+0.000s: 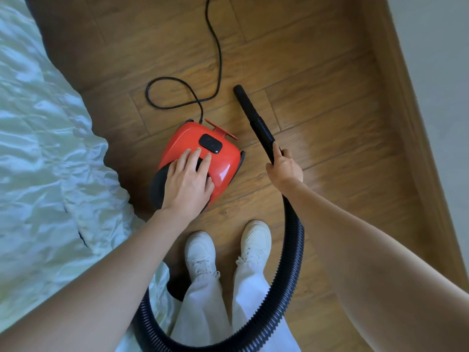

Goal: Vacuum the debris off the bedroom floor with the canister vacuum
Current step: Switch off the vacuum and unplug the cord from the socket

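Here, the small red plastic canister vacuum (200, 158) sits on the brown wooden plank floor (317, 97), right beside the bed with the pale crinkly cover (45, 148). The left hand (187, 181) rests flat on top of it, fingers straight and a little spread. The right hand (285, 166) is wrapped around the black ribbed hose (294, 250) near its smooth black tube end (245, 102). A thin black power cord (215, 47) loops across the floor. Two white shoes (228, 250) stand close behind the vacuum.

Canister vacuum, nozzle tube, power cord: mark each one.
canister vacuum (223, 161): head view, red shell.
nozzle tube (245, 104): head view, smooth black shaft.
power cord (220, 59): head view, stretch lying on floor.
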